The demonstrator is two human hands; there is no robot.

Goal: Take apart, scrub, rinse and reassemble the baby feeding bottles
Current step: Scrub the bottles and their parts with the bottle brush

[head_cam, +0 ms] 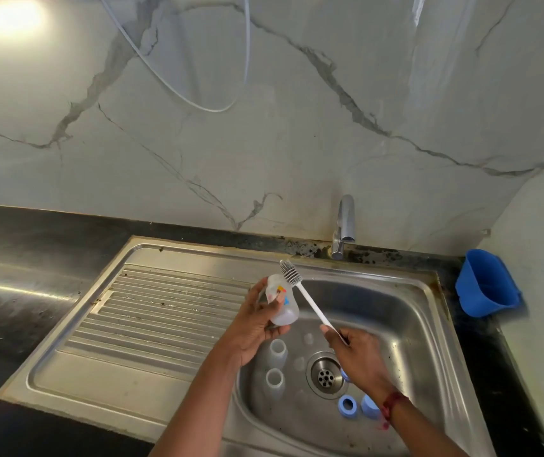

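Now: left hand grips clear plastic printed baby bottle over steel sink; right hand pinches white long-handled grey-bristled brush, head beside bottle.

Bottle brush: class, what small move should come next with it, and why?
Probably guide the bristle head into the clear bottle to scrub inside. The right hand grips the bottle brush by its handle end, with the bristles outside the bottle, beside its upper end. The left hand holds that bottle over the sink.
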